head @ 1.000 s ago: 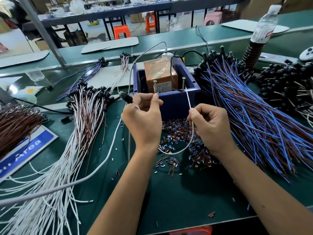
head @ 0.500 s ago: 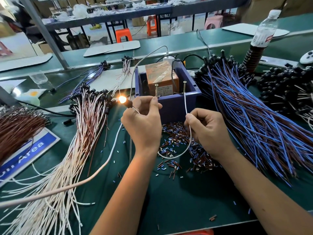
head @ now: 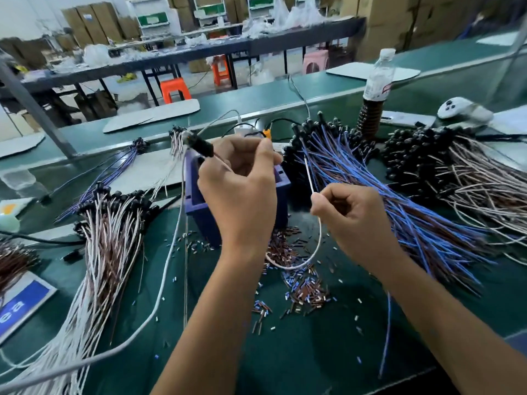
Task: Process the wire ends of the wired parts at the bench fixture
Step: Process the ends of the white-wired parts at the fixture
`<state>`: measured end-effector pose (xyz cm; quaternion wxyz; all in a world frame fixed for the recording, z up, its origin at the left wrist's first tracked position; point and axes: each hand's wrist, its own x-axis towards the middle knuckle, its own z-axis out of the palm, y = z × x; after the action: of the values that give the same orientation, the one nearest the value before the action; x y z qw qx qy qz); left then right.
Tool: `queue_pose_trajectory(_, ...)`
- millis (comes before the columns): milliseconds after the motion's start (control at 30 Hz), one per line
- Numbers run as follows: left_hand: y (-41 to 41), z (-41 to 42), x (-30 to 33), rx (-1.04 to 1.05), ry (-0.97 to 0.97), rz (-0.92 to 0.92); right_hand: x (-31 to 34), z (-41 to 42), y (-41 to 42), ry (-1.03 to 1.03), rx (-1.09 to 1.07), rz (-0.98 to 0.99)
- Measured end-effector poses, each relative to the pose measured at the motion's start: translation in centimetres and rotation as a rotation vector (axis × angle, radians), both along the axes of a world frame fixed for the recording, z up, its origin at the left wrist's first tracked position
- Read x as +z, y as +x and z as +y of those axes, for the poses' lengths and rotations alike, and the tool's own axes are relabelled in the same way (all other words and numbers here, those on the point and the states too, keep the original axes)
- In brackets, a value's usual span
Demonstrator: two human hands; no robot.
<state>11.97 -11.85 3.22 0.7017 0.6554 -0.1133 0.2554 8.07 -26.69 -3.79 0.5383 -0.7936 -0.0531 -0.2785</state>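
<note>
Hands (head: 242, 192) raised, pinching white wire (head: 309, 178)

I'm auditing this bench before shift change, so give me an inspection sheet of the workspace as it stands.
Surface: green bench mat, littered.
Job's things: blue box fixture behind the hands; white wire with black part.
Clutter: cut insulation scraps; blue-and-brown wire bundle; white-and-brown wire bundle; plastic bottle.
Grippers: left hand holds the black part end; right hand pinches the wire, whose free end points up.
Cables: grey cable runs across the mat.
Surroundings: orange stool, pink stool, cardboard boxes.
</note>
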Motion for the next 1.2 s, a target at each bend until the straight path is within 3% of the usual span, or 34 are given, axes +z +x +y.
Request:
queue_pose_trajectory(233, -0.6, -15.6, 4.7, -0.482, -0.056, 0.315, 2.6, -11.8, -5.2, -0.226, -0.376, 0.146)
queue_pose_trajectory(400, -2.9, -25.7, 5.1, -0.791, -0.17, 0.57, 4.5, -20.2, -11.9, -0.16, -0.985, -0.031)
queue_pose_trajectory(467, -3.4, -29.1, 5.1, -0.867, -0.142, 0.605, 5.9, -22.8, -14.4, -0.15, -1.129, -0.116)
queue_pose_trajectory(567, -5.3, -33.8, 6.1, -1.012, -0.085, 0.667, 8.2, -25.9, -17.1, -0.213, -1.149, -0.195)
queue_pose_trajectory(700, -6.7, -37.0, 6.5, -1.173, -0.273, 0.67, 9.7, -26.0, -15.9, -0.417, -0.93, 0.048)
queue_pose_trajectory(767, -6.4, -37.8, 6.7, -1.172, -0.412, 0.688, 9.4, -26.6, -14.9, -0.423, -0.778, 0.244)
queue_pose_trajectory(867, -4.8, -37.9, 6.5, -1.107, -0.52, 0.79, 8.9, -28.0, -14.8, -0.357, -0.723, 0.322)
queue_pose_trajectory(933, -3.5, -37.4, 4.9, -1.017, -0.314, 0.702, 8.6, -29.1, -14.9, -0.448, -0.768, 0.351)
queue_pose_trajectory(1033, -2.0, -36.5, 1.6, -0.878, -0.003, 0.55, 8.5, -30.6, -14.5, -0.74, -0.877, 0.513)
queue_pose_trajectory(1100, -0.9, -36.3, 0.1, -0.81, 0.012, 0.54, 8.2, -31.8, -14.1, -0.868, -0.964, 0.562)
queue_pose_trajectory(1200, 0.4, -36.1, -1.3, -0.745, -0.121, 0.718, 6.8, -32.5, -13.0, -0.999, -1.029, 0.628)
